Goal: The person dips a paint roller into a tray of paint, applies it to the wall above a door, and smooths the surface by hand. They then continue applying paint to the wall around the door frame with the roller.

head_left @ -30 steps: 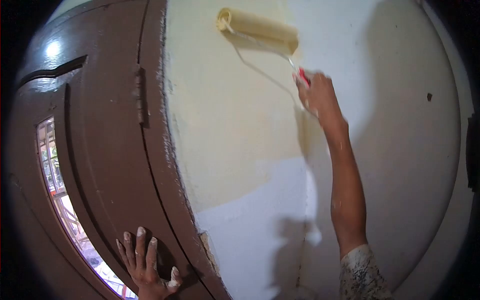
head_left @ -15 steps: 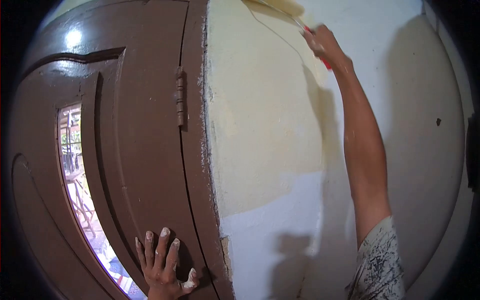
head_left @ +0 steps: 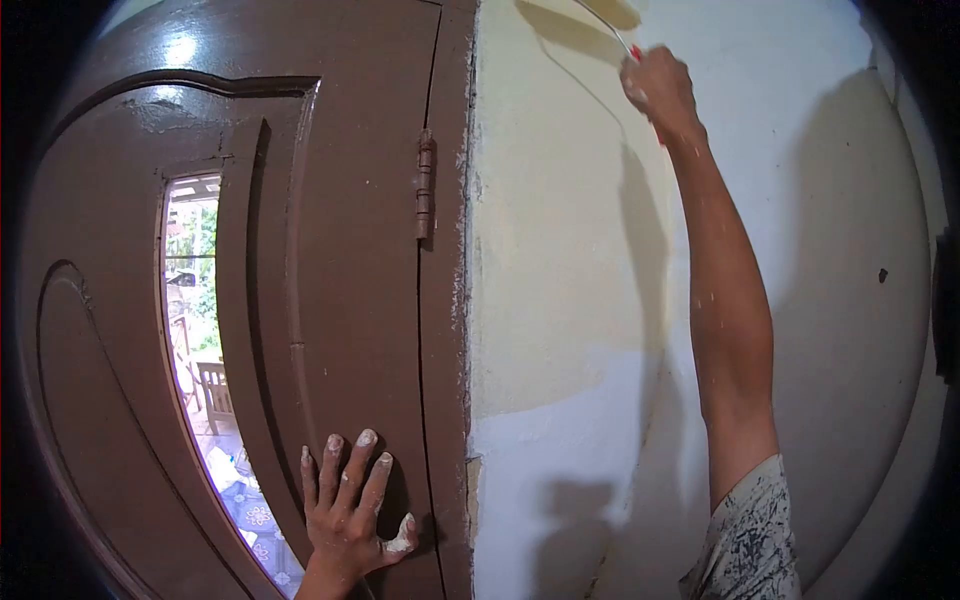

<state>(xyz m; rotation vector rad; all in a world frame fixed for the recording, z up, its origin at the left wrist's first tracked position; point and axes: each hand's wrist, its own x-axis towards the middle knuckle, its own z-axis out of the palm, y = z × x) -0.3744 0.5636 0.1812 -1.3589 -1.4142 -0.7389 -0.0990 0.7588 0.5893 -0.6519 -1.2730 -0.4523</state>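
Observation:
My right hand (head_left: 658, 88) is raised high against the wall (head_left: 830, 250), closed around the red handle of a paint roller (head_left: 612, 22). Only the roller's wire arm and a sliver of its cream sleeve show at the top edge; the rest is out of frame. A cream painted patch (head_left: 550, 250) covers the wall's upper left, with white wall below and to the right. My left hand (head_left: 352, 505), flecked with paint, rests flat with fingers spread on the brown wooden door (head_left: 340, 250).
The door frame (head_left: 448, 300) with a hinge (head_left: 426, 185) meets the wall's left edge. A narrow opening (head_left: 195, 330) in the door shows a chair and tiled floor outside. A small dark spot (head_left: 881, 274) marks the wall at right.
My right hand has pushed the roller upward until it is nearly out of view. The view has swung left, so the door fills more of the frame. My left hand stays on the door.

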